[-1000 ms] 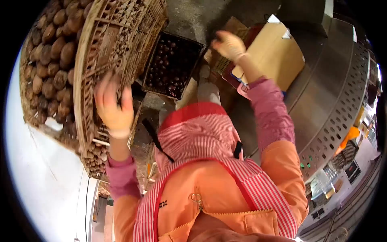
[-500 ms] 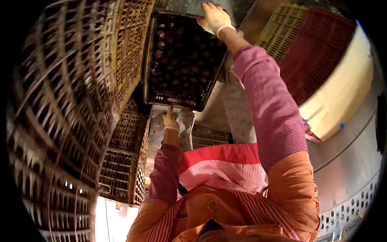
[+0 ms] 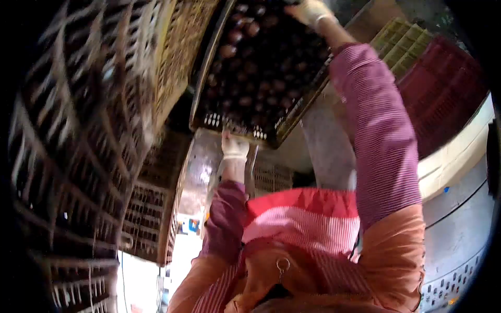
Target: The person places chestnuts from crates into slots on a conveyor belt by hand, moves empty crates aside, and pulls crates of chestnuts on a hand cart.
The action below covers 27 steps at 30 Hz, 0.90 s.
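A dark plastic crate full of round, dark reddish fruits fills the top middle of the head view, turned at a slant. My left hand, in a pale glove, grips the near end of this crate by its slotted wall; some of its fingers are hidden behind the rim. At the far right corner my right hand, also gloved, is closed over the crate's edge. Its fingertips are dark and partly lost in shadow. Both arms are stretched forward.
Tall stacks of brown slatted crates rise close on the left, with a lower crate beside them. To the right stand a yellow crate and a dark red crate. A grey perforated panel lies at lower right.
The crate of fruits has shifted to the right and slants more, looking larger in view. Both hands have moved along with it, and the camera view has swung a little.
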Available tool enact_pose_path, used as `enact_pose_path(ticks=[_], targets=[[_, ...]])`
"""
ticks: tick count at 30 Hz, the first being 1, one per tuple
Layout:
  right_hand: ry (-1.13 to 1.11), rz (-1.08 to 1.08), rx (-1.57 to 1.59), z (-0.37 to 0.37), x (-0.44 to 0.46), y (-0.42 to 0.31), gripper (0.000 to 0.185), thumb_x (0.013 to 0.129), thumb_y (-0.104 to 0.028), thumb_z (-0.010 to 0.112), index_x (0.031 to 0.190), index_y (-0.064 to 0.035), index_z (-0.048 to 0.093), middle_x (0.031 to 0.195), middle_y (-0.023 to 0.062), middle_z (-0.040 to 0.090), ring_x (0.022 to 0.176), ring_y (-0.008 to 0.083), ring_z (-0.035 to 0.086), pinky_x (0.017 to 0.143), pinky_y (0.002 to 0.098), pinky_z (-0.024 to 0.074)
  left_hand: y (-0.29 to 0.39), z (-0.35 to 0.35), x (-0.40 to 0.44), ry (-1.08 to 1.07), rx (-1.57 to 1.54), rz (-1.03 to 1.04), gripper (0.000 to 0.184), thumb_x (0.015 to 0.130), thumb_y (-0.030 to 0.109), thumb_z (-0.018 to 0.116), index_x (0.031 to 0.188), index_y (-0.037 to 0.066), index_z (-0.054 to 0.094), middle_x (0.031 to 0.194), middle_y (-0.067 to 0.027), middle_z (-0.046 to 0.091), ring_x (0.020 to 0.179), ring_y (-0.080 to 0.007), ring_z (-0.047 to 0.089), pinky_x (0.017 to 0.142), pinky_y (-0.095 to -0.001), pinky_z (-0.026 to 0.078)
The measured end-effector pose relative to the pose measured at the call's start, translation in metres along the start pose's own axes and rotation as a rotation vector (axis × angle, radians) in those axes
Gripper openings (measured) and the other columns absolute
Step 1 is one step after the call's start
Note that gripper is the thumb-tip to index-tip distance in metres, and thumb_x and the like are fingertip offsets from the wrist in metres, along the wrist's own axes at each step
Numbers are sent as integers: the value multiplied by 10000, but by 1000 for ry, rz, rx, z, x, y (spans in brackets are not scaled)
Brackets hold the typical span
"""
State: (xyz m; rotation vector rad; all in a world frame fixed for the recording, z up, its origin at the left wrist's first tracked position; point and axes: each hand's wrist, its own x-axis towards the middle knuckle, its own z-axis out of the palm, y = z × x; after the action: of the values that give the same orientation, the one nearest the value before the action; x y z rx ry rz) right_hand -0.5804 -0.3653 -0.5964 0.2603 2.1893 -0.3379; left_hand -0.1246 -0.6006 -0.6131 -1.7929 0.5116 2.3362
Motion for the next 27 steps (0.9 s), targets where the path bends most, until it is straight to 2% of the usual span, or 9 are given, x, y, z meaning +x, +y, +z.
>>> enact_pose_path(ticks=[2,4,5,6,8,14,20,22,27], targets=[[-31,-14,-108,1,-8,4,494,846,-494,632,1071,-59,700,1071,236,670,1003,364,647,857,462,497,21,32,-47,-220,-204,-226,365,935,375,520,1189,126,604,1285,-52,592,1179,-285,545,1042,-490,404],[-45,-48,-129,3,-38,0,523,843,-475,647,1155,-55,659,1139,227,651,1055,356,629,898,445,484,35,57,-107,153,-198,-148,360,998,383,436,1164,125,624,1121,-94,662,1072,-284,591,1063,-508,382],[-28,-71,-98,0,-64,-7,547,844,-448,650,1203,-37,622,1179,217,637,1084,352,617,923,423,477,47,39,-138,73,-162,-193,370,991,360,453,1210,106,609,1188,-89,647,1134,-268,566,1085,-479,367],[-10,-94,-69,-7,-95,-16,576,845,-422,653,1250,-18,585,1219,208,623,1114,349,604,949,400,470,50,47,-168,257,-279,-140,352,982,343,468,1213,117,608,1210,-77,638,1145,-260,564,1071,-466,394],[61,-141,-11,-12,-108,-21,531,816,-433,616,1138,-13,657,1043,195,697,921,328,686,857,404,519,52,36,-171,133,-141,-127,298,952,291,526,1177,123,626,1211,-66,634,1136,-253,565,1060,-455,409],[82,-259,99,-55,-189,-23,539,808,-419,632,1130,14,649,1047,266,666,1008,384,644,909,397,482,95,74,-276,-29,-252,-119,388,869,198,654,1240,108,587,1181,-92,642,1114,-276,585,1004,-480,459],[-179,-418,406,-80,-244,-23,375,911,-201,584,1185,53,616,1090,33,657,1001,137,558,917,296,436,84,65,-310,111,-42,395,510,850,263,679,1278,28,531,1169,-72,630,1030,-210,612,930,-383,499],[-260,-491,451,-91,-258,-30,371,918,-172,575,1217,48,594,1136,49,639,1013,163,560,940,302,422,89,69,-319,117,-39,456,365,885,124,620,1228,12,562,1093,-54,646,961,-160,618,842,-313,509],[-265,-436,406,-93,-245,-26,474,900,-189,634,1276,76,521,1206,74,603,1022,209,564,938,314,430,75,45,-312,120,-99,482,380,889,167,630,1217,-13,564,1041,-27,639,913,-111,571,846,-279,472]])
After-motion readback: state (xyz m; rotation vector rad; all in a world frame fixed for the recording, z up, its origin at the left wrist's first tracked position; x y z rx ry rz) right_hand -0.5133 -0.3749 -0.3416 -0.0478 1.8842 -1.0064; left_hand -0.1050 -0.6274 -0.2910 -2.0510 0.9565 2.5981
